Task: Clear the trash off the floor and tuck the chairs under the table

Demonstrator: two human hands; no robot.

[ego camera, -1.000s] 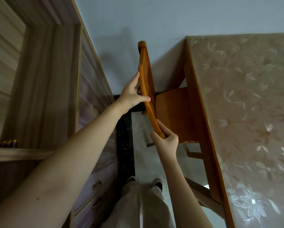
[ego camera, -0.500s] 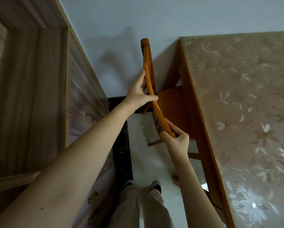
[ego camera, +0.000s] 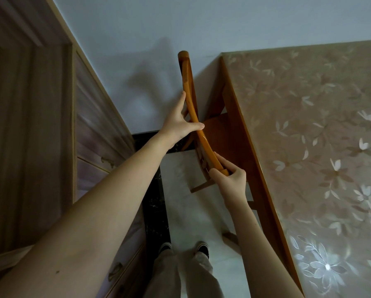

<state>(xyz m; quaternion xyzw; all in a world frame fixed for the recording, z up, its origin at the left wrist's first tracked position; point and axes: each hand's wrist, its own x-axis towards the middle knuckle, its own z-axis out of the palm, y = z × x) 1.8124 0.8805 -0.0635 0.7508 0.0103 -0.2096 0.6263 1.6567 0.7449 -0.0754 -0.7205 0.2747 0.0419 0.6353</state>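
An orange wooden chair [ego camera: 187, 82] stands against the left side of the table [ego camera: 251, 160], its seat [ego camera: 220, 134] partly under the tabletop. My left hand [ego camera: 178, 123] grips the middle of the curved top rail, thumb over it. My right hand [ego camera: 230, 176] grips the near end of the same rail. The table carries a beige cloth with a flower print [ego camera: 322, 168]. No trash shows on the visible floor [ego camera: 186, 211].
A wooden cabinet with drawers [ego camera: 94, 147] runs along the left, leaving a narrow strip of pale floor with a dark border [ego camera: 154, 203] where my feet [ego camera: 184, 248] stand. A pale wall [ego camera: 137, 50] is straight ahead behind the chair.
The chair has slid further under the table, so less of its seat shows. Both hands keep their grip on the top rail and followed it toward the table.
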